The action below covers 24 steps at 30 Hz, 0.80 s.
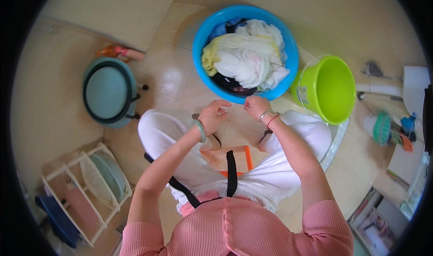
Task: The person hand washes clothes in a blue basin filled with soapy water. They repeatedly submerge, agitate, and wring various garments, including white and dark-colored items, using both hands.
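Observation:
Just in front of me is a blue basin point(198, 71) heaped with laundry. White cloth point(246, 59) lies on top, with a yellow piece point(210, 59) at its left and dark fabric point(225, 83) beneath. My left hand point(214, 116), wearing a pale green bangle, hovers over the gap between my knees, fingers loosely curved and apart, nothing visible in it. Close to the basin's near rim, my right hand point(257, 107) has its fingers curled together. Whatever they may pinch is hidden or too small to see.
A lime-green bucket point(336, 89) stands tilted in view, right of the basin. At left are stacked grey-blue basins point(107, 93) and bottles point(128, 53). A white rack point(101, 222) holds more basins. An orange-edged object point(249, 157) lies between my legs. Shelves point(374, 224) stand far right.

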Motion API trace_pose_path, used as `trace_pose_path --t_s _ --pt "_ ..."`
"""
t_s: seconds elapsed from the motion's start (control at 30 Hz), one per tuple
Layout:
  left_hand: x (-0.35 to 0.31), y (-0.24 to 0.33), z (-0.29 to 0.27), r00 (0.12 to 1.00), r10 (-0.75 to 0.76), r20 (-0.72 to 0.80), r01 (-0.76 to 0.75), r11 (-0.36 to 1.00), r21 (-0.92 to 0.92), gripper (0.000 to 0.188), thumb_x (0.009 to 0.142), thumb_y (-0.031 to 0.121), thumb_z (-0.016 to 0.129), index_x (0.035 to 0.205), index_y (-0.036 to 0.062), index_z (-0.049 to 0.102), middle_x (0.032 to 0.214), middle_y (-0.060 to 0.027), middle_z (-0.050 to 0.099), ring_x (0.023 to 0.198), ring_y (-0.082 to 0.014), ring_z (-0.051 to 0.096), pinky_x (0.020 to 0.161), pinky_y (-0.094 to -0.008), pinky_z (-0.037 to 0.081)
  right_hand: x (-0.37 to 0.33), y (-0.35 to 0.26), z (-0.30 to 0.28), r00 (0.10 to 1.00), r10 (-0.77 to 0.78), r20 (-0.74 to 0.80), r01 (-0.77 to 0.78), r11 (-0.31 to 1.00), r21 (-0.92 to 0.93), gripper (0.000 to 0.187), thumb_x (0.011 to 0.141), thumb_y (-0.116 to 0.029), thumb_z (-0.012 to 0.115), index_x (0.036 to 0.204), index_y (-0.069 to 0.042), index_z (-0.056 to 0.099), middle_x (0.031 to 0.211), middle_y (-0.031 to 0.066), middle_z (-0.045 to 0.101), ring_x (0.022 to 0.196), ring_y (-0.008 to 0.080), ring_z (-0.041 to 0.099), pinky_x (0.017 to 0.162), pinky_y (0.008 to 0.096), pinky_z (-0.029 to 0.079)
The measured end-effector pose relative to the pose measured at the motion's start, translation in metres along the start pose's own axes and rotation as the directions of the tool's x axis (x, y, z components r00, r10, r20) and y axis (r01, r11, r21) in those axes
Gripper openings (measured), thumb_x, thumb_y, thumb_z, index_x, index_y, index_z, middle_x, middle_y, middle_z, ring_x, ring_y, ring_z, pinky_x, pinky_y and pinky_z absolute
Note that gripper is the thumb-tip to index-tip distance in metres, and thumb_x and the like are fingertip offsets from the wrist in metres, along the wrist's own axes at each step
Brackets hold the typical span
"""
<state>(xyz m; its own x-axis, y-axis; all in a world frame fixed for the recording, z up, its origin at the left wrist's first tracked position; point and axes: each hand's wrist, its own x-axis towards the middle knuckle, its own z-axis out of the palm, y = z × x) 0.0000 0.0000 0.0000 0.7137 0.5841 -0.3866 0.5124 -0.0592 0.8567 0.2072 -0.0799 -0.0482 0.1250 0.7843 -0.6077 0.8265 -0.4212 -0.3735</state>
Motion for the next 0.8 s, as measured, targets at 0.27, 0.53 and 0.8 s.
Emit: trace_pose_path --t_s 0.27,0.53,0.8 --pt "-0.060 0.017 0.016 0.988 -0.087 -0.128 0.104 0.986 0.128 0.028 0.085 0.008 0.063 0.113 0.0058 0.060 0.095 -0.0117 0.066 0.087 -0.0202 0.065 0.077 -0.0309 0.052 0.005 -0.011 0.026 0.992 -0.071 -0.108 0.090 0.980 0.176 0.015 0.084 -0.023 0.057 0.089 -0.015 0.069 0.101 0.0102 0.068 0.097 0.0280 0.063 0.083 0.0436 0.049" --pt "-0.057 0.032 0.071 0.999 0.020 -0.041 -0.019 0.999 0.032 0.027 0.087 0.010 0.062 0.114 0.0050 0.060 0.100 -0.0105 0.067 0.087 -0.0187 0.066 0.078 -0.0300 0.052 -0.006 -0.012 0.013 0.970 -0.104 -0.222 0.138 0.980 0.142 0.017 0.083 -0.021 0.055 0.086 -0.016 0.070 0.099 0.0091 0.068 0.098 0.0305 0.062 0.091 0.0563 0.041" --pt "-0.128 0.028 0.021 0.995 0.003 -0.100 0.015 0.983 0.182 0.020 0.085 0.011 0.065 0.104 0.0076 0.062 0.110 -0.0083 0.060 0.092 -0.0253 0.063 0.078 -0.0349 0.051 -0.006 -0.062 0.019 0.981 -0.159 -0.110 0.187 0.929 0.319 0.012 0.078 -0.022 0.065 0.083 -0.012 0.069 0.097 0.0073 0.068 0.093 0.0275 0.063 0.085 0.0481 0.046"
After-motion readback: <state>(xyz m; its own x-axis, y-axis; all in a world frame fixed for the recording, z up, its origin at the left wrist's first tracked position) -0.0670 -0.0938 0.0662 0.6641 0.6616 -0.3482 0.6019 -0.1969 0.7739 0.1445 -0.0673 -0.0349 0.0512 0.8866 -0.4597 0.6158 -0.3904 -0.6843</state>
